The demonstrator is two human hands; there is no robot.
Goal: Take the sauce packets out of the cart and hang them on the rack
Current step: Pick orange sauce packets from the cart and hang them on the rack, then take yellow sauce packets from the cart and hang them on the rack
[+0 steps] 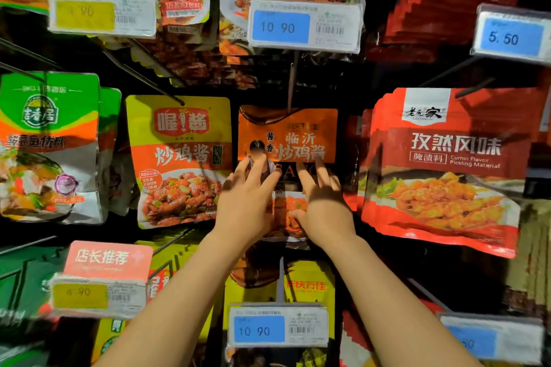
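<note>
An orange sauce packet [287, 135] hangs on a metal rack hook [292, 80] in the middle of the display. My left hand [249, 201] lies flat on its lower left part with fingers spread and straight. My right hand [323, 202] presses its lower right part, fingers straight, thumb toward the packet's middle. Both hands cover the packet's lower half. The cart is out of view.
A yellow-orange packet [179, 161] hangs to the left, green packets [50, 146] further left, red cumin packets [444, 170] to the right. Price tags stick out on hook ends: one above [304, 25], one below [277, 326]. More packets hang above and below.
</note>
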